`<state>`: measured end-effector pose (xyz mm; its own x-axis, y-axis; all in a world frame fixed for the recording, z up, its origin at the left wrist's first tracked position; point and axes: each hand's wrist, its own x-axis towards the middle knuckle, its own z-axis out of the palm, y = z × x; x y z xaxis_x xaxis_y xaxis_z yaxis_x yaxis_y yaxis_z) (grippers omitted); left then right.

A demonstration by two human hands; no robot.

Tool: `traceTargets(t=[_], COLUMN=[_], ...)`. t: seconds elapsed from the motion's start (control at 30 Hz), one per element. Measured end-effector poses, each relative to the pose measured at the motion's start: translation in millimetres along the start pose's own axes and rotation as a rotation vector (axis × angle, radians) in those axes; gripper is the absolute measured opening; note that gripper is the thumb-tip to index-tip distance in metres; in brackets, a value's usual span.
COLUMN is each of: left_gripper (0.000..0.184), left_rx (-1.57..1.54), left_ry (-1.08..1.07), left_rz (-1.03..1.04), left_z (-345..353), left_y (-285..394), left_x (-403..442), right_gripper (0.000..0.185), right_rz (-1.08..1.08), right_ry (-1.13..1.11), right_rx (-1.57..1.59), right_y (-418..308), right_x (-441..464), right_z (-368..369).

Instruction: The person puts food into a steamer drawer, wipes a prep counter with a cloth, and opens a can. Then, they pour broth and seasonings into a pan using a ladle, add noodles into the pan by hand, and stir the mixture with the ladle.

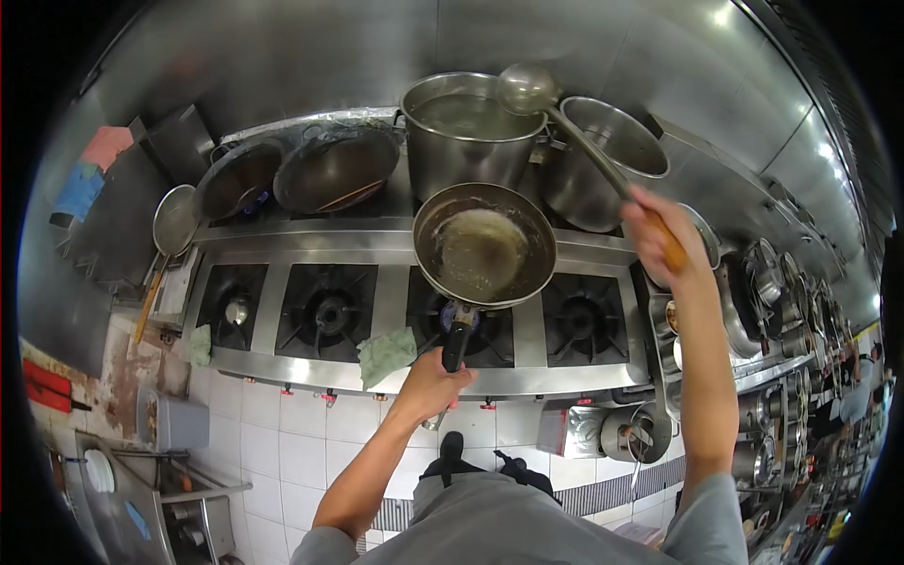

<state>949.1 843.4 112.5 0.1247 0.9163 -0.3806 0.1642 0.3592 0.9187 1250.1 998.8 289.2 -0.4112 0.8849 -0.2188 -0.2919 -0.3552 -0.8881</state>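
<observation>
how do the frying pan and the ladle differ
The frying pan is in the left hand, the ladle in the right hand. The frying pan's round body looks much wider than the ladle's bowl. The frying pan has a black handle; the ladle ends in an orange-brown grip. Both are round-bodied and long-handled.

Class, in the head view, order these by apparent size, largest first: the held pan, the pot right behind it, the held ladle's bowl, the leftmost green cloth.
1. Pan and pot: look alike; nearness makes it unsure, so unranked.
2. Ladle's bowl
3. Green cloth
</observation>
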Motion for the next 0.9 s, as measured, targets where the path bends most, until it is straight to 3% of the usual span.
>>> traceTargets(t=[0.1, 0.17, 0.23, 0.33, 0.37, 0.4, 0.47, 0.5, 0.77, 0.9], left_gripper=[0.023, 0.023, 0.023, 0.023, 0.023, 0.023, 0.023, 0.023, 0.022, 0.023], left_rx=[-0.007, -0.009, -0.023, -0.015, -0.018, -0.022, -0.024, -0.055, 0.01, -0.024], left_ry=[0.018, 0.022, 0.037, 0.02, 0.02, 0.016, 0.014, 0.018, 0.038, 0.021], left_rz=[0.012, 0.004, -0.01, 0.01, 0.007, 0.007, 0.006, -0.003, -0.012, 0.063], left_z=[1, 3, 5, 6, 7, 7, 8, 9, 7, 8], left_y=[6, 8, 6, 5, 4, 3, 1, 0, 11, 15], left_x=[0, 0, 1, 1, 2, 2, 3, 3, 15, 26], right_gripper=[0.014, 0.017, 0.011, 0.004, 0.01, 0.01, 0.013, 0.014, 0.017, 0.015], right_rz=[-0.115, -0.155, -0.066, 0.064, 0.068, 0.07, 0.433, 0.424, 0.213, 0.146], right_ry=[0.265, 0.285, 0.321, 0.267, 0.252, 0.251, 0.105, -0.038, -0.007, -0.129], right_rx=[-0.451, -0.836, -1.166, -1.307, -0.713, -0.713, 0.308, 0.529, 0.705, 0.783], right_y=[-10, -10, -13, -15, -16, -19, -28, -24, -11, -17], right_x=[87, 135, 168, 213, 192, 200, 214, 212, 169, 130], right_z=[12, 16, 28, 31, 46, 39, 24, 15, 20, 19])
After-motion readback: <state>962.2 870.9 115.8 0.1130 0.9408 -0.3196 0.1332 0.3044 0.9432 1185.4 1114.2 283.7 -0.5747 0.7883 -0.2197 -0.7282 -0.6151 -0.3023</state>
